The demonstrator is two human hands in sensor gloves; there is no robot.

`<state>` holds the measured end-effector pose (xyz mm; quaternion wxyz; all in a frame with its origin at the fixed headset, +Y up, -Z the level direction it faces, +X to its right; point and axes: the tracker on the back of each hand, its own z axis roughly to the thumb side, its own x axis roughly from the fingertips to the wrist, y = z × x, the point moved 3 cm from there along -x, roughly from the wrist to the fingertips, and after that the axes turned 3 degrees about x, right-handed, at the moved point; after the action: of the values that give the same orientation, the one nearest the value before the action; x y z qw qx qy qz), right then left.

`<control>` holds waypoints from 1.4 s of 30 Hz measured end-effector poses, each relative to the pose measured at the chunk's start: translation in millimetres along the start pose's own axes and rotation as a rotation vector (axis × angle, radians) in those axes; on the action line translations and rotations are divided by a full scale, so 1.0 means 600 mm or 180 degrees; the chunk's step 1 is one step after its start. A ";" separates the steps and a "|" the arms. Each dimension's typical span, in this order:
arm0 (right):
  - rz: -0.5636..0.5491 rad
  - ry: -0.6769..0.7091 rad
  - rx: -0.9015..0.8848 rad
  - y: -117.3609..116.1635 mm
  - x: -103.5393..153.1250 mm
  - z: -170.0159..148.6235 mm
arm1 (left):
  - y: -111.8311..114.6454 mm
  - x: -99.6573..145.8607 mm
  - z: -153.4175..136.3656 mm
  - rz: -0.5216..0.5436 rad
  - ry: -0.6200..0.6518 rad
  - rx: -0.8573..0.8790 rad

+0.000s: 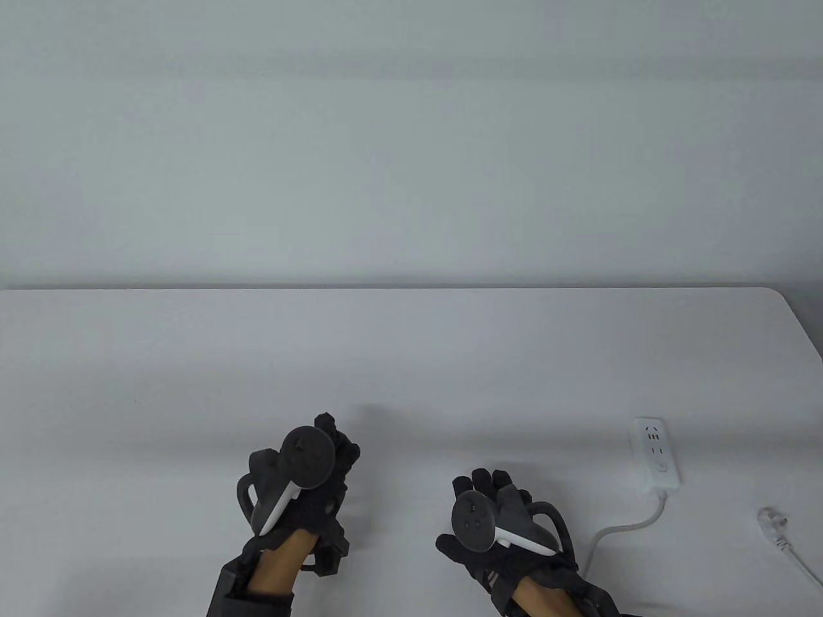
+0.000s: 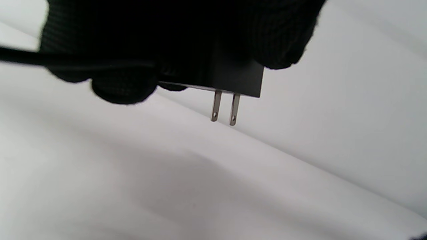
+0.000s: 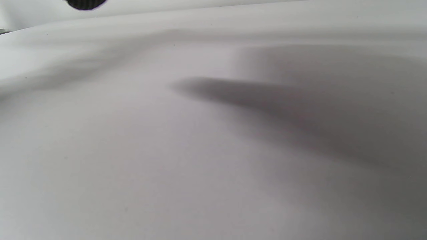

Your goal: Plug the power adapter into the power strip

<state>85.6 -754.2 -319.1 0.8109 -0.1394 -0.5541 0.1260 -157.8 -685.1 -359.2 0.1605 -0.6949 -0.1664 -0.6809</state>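
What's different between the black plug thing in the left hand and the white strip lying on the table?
The power adapter is black; the power strip is white. The left hand holds the adapter above the table, while the strip lies flat on it, untouched. The adapter shows two bare metal prongs; the strip shows sockets. Both trail a cable.

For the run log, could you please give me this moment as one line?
left hand: holds power adapter, prongs down | right hand: holds nothing visible | power strip: on table, right, unplugged
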 end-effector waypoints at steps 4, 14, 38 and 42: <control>0.0086 -0.0016 0.0013 -0.005 -0.002 -0.001 | 0.033 0.005 0.016 -0.0161 0.0152 -0.0100; 0.0298 -0.0152 -0.0026 -0.021 -0.016 -0.021 | 0.078 0.019 0.012 -0.0366 0.0498 -0.0240; -0.0486 -0.2059 -0.0829 0.047 0.022 -0.405 | 0.094 0.023 0.021 -0.0675 0.0682 -0.0245; -0.0536 -0.2763 -0.1024 0.021 0.041 -0.440 | 0.096 0.025 0.023 -0.0685 0.0699 -0.0273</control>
<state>340.0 -756.5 -394.0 0.4797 -0.1522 -0.8639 0.0190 -119.4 -730.3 -344.3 0.0741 -0.6006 -0.1922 -0.7726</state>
